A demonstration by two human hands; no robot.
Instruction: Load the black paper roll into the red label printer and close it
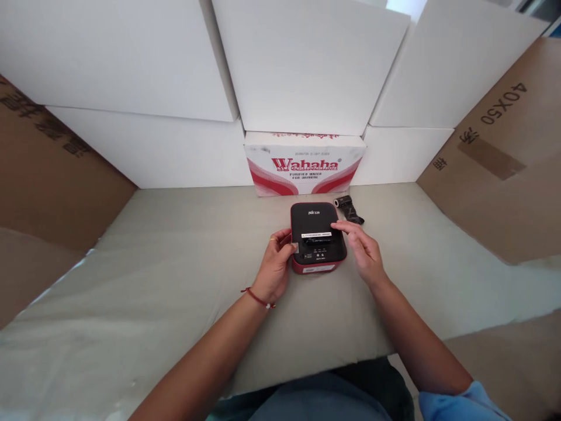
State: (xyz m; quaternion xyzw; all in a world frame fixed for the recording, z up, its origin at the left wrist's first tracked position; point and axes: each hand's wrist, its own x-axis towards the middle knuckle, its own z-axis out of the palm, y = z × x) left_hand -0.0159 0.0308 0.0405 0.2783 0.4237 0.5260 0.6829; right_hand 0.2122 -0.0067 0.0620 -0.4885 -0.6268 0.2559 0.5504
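- The device point(318, 228), with black top and red sides, is lying flat on the cloth point(197, 245), a little right of the frame's centre.
- Its long axis seems to run from top to bottom of the frame, with slight lean to lower right; the logo point(314, 213) end points to the upper edge.
- The left hand point(276, 263) is at its left side: thumb over the edge on a grey piece point(295, 248), fingers curled beside. If they clamp, I cannot tell.
- The right hand point(366, 251) has fingers stretched, thumb apart, fingertips touching the top's right edge.
- I think the device could slide or turn on the cloth, if one hand pushes more than the other.
- A push to upper right could disturb the black item point(349, 209) just beside.
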